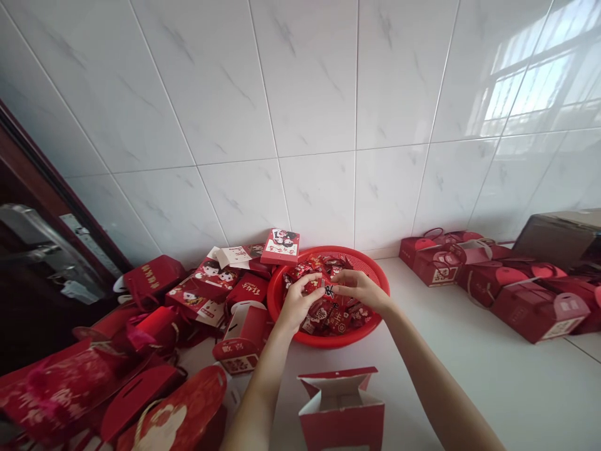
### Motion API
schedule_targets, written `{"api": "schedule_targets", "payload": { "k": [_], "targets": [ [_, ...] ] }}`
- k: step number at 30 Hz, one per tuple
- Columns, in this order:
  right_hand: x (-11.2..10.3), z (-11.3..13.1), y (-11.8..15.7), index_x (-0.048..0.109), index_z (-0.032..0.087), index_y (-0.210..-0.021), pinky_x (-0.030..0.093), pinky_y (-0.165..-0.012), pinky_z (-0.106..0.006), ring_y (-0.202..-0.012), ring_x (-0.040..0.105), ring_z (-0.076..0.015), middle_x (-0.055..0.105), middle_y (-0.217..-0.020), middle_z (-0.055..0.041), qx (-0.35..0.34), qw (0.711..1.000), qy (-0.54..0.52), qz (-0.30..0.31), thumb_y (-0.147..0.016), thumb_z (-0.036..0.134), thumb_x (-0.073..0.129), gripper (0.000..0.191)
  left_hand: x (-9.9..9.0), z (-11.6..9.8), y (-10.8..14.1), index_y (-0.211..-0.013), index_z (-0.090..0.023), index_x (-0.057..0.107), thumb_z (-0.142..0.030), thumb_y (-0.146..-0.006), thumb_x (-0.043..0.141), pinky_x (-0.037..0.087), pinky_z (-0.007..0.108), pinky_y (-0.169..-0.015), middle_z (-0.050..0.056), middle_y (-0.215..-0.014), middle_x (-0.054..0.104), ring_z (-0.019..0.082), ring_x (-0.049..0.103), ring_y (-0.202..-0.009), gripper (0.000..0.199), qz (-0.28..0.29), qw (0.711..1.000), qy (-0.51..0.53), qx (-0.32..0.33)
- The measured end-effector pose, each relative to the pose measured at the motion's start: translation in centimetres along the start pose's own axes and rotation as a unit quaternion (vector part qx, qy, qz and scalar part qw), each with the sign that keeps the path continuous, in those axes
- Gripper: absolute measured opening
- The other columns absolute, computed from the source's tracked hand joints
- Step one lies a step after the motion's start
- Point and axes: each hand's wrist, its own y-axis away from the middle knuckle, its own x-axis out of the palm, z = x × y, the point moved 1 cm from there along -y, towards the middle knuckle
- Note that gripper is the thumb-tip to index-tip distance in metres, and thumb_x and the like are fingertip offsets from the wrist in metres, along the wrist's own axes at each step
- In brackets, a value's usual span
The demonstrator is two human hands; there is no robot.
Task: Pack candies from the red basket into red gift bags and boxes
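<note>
Both hands are over a round red plastic basket [345, 341], which holds a heap of small red wrapped packets [339, 319] with printed characters. My left hand [299, 302] has its thumb and fingers closed on the left side of a small red packet [330, 290] marked with a black character. At the packet's other side, my right hand [360, 290] pinches it too. Nearer to me, between my forearms, a red paper box [345, 426] stands with its top open and its white inside showing.
Red gift boxes and bags [154, 338] are piled at the left, beside a dark door with a metal handle [28, 228]. A flat printed red box [280, 247] rests by the basket's rim. Several handled red boxes [530, 307] stand at the right, before a brown carton [556, 241]. A tiled wall [314, 200] rises behind.
</note>
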Motion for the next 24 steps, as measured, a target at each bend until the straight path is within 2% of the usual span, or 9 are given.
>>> {"api": "schedule_targets", "payload": {
  "k": [2,7,10,13,19,24],
  "targets": [
    [0.06,-0.04,-0.01,0.07,0.017,-0.092,0.051,-0.074,-0.031,-0.083,0.064,-0.0191,0.069,-0.088,-0.0033,0.008,1.0,0.006,0.013,-0.069,0.053,0.083,0.044,0.05,-0.01,-0.01,-0.102,-0.02,0.078,-0.028,-0.062,0.085,0.053,0.034,-0.093,0.008,-0.117,0.075,0.027,0.066,-0.111,0.042,-0.003,1.0,-0.008,0.01],
    [0.2,0.08,0.08,0.067,0.017,-0.081,0.05,-0.067,-0.029,-0.075,0.063,-0.0171,0.067,-0.079,-0.0018,0.028,0.999,-0.017,0.025,-0.068,0.053,0.083,0.042,0.18,-0.01,-0.02,-0.101,-0.02,0.078,-0.028,-0.063,0.083,0.051,0.035,-0.095,0.008,-0.116,0.076,0.026,0.067,-0.109,0.039,-0.017,1.0,-0.016,0.008],
    [0.2,0.19,0.16,0.066,0.016,-0.079,0.048,-0.064,-0.028,-0.073,0.061,-0.0158,0.065,-0.077,-0.0007,0.03,0.999,-0.026,0.021,-0.068,0.052,0.084,0.041,0.22,-0.13,0.03,-0.101,-0.019,0.077,-0.023,-0.06,0.085,0.053,0.033,-0.091,0.008,-0.111,0.076,0.025,0.068,-0.106,0.042,-0.011,1.0,-0.008,-0.003],
    [0.14,0.14,0.19,0.066,0.016,-0.08,0.047,-0.065,-0.027,-0.073,0.059,-0.0146,0.064,-0.077,0.0001,0.035,0.999,-0.025,0.027,-0.068,0.05,0.084,0.041,0.3,-0.24,0.11,-0.104,-0.018,0.076,-0.021,-0.059,0.086,0.055,0.032,-0.084,0.006,-0.103,0.077,0.023,0.07,-0.094,0.046,0.005,1.0,-0.004,-0.022],
    [0.06,-0.17,0.08,0.065,0.015,-0.081,0.044,-0.069,-0.028,-0.075,0.058,-0.0152,0.064,-0.08,-0.0009,0.043,0.999,0.005,0.025,-0.068,0.052,0.082,0.043,0.46,-0.25,0.22,-0.106,-0.017,0.074,-0.016,-0.057,0.086,0.056,0.031,-0.082,0.005,-0.098,0.077,0.021,0.07,-0.089,0.051,0.013,0.999,0.012,-0.026],
    [0.2,0.07,0.11,0.065,0.015,-0.075,0.037,-0.062,-0.026,-0.068,0.05,-0.0123,0.057,-0.07,0.0014,0.032,0.995,0.042,0.089,-0.075,0.061,0.075,0.047,0.32,-0.08,0.14,-0.112,-0.017,0.072,-0.019,-0.055,0.087,0.057,0.031,-0.078,0.005,-0.092,0.078,0.021,0.072,-0.083,0.06,0.022,0.999,0.034,-0.032]
  ]
}}
